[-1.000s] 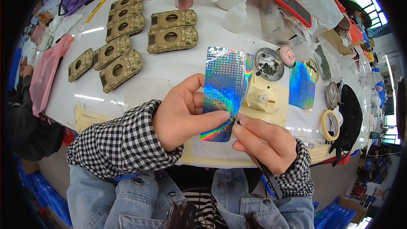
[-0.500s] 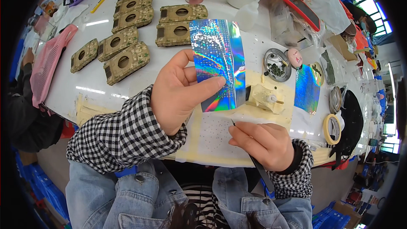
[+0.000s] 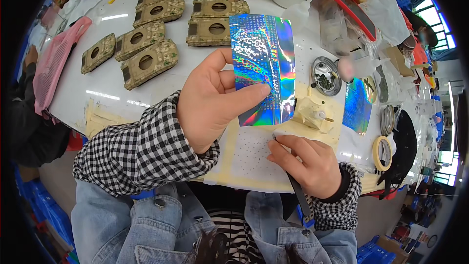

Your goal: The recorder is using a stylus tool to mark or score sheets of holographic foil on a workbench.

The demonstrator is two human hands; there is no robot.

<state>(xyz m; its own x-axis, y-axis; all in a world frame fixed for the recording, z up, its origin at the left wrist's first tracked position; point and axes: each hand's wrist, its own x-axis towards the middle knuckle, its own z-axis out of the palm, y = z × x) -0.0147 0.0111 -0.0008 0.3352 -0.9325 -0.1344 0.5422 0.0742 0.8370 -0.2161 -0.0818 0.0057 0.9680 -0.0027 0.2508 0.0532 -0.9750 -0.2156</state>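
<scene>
1. Head view, centre of the frame: the left hand (image 3: 215, 100) lifts a holographic foil sheet (image 3: 264, 68) above the white worktop (image 3: 97, 80), its grip closed on the sheet's lower left part, thumb across the shiny face and fingers behind.
2. Head view, lower right of centre: the right hand (image 3: 305, 164) rests on a white dotted sheet (image 3: 246, 154) taped to the worktop, fingers pressed together around a thin dark tool (image 3: 298, 198) whose tip meets the sheet near the foil's lower edge; whether the tip carries anything cannot be told.
3. Just right of the foil stands a cream-coloured model turret (image 3: 312, 115) on masking paper, with a round metal tin of small parts (image 3: 326, 75) above it and a second foil piece (image 3: 358, 105) lying flat further right.
4. Upper left: a row of camouflage-painted model hulls (image 3: 149, 61) lies with turret holes open, so fitting appears still to be done; the foil looks largely whole, suggesting the work with it is at an early stage.
5. Right edge: a roll of tape (image 3: 381, 152) sits near the worktop's rim.
</scene>
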